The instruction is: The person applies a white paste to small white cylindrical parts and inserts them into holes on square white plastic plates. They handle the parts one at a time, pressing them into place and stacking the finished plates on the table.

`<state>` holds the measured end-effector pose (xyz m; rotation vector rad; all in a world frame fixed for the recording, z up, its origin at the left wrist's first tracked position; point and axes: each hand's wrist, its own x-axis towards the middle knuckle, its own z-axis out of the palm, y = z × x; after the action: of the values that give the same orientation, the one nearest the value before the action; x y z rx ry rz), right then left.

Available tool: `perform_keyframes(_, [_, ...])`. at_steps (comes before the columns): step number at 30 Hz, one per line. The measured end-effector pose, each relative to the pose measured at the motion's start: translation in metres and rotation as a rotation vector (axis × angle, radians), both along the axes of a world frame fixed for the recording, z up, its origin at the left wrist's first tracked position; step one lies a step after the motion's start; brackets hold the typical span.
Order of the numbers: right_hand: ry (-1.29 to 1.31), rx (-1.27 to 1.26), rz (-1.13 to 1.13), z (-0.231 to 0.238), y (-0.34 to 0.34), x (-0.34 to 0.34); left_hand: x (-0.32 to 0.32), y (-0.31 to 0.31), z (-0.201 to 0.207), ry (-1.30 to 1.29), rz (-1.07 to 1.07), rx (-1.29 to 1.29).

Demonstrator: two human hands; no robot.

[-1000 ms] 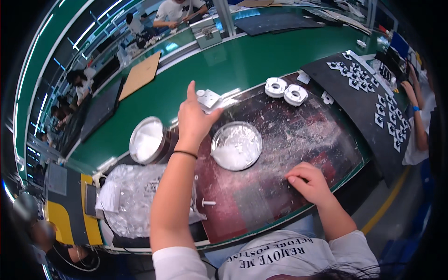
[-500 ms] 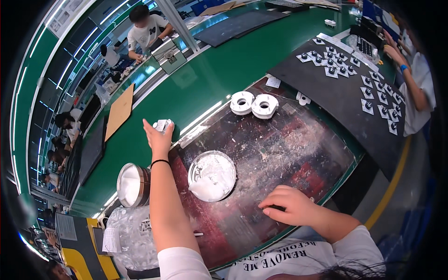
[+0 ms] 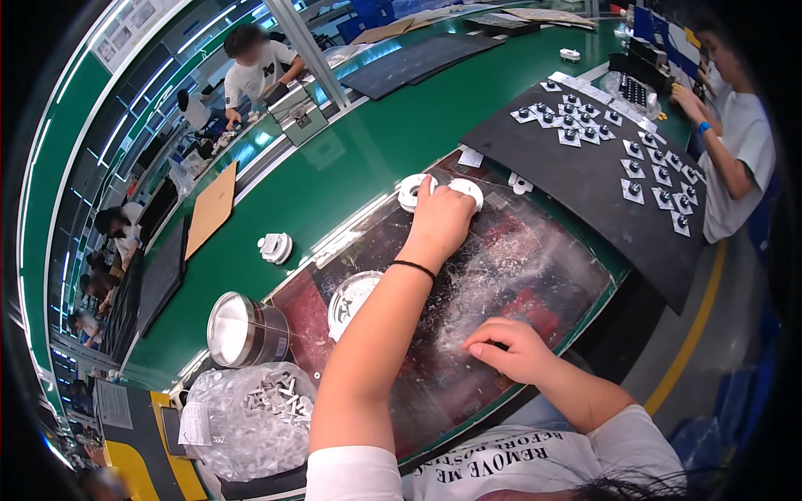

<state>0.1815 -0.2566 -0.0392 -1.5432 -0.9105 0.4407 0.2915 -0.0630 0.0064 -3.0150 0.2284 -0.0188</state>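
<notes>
My left hand [image 3: 440, 219] reaches across the stained work mat [image 3: 535, 250], its fingers bent down over two white ring-shaped parts [image 3: 474, 194] lying side by side. It seems to grip one of them; the fingertips and thumb are partly hidden. Near the mat's front edge, my right hand [image 3: 515, 351] rests with fingers curled toward the thumb, and whatever it may hold is hidden. Beneath my left forearm, a round dish of white paste [image 3: 344, 305] is partly covered. A white assembled part [image 3: 275, 248] stands on the green bench to the left.
An open tin [image 3: 251, 332] of white paste stands left of the mat, beside a clear bag [image 3: 242, 417] of small white pieces. A black board [image 3: 568, 179] carries several white plates with dark centres. Co-workers sit at the right [image 3: 735, 142] and far left [image 3: 259, 75].
My left hand has let go of the white assembled part on the green bench and moved right to the ring-shaped parts. My right hand has hardly moved.
</notes>
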Motion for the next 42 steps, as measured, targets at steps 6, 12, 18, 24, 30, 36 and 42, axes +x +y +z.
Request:
perform_keyframes(6, [-0.004,0.068,-0.035,-0.005,-0.001,0.002,-0.021,0.004,-0.026,-0.344,-0.217,-0.086])
perform_keyframes(12, [0.124,0.173,-0.015,-0.001,-0.001,-0.003,-0.032,0.002,-0.015,-0.443,-0.155,-0.09])
perform_keyframes(18, [0.404,0.366,-0.062,-0.015,-0.011,-0.004,-0.127,0.007,0.046,-0.094,-0.231,-0.391])
perform_keyframes(24, [0.259,0.313,0.043,-0.009,-0.013,-0.001,-0.245,0.016,0.063,0.538,-0.061,-0.464])
perform_keyframes(30, [0.06,0.275,0.022,-0.006,-0.004,-0.006,-0.245,0.031,0.015,0.799,0.207,-0.83])
perform_keyframes(36, [0.029,0.282,-0.04,-0.008,-0.004,-0.01,-0.251,0.045,0.021,0.313,0.068,-0.97])
perform_keyframes(42, [0.047,0.203,-0.04,-0.008,-0.007,-0.008,-0.297,0.052,0.047,0.131,-0.109,-0.801])
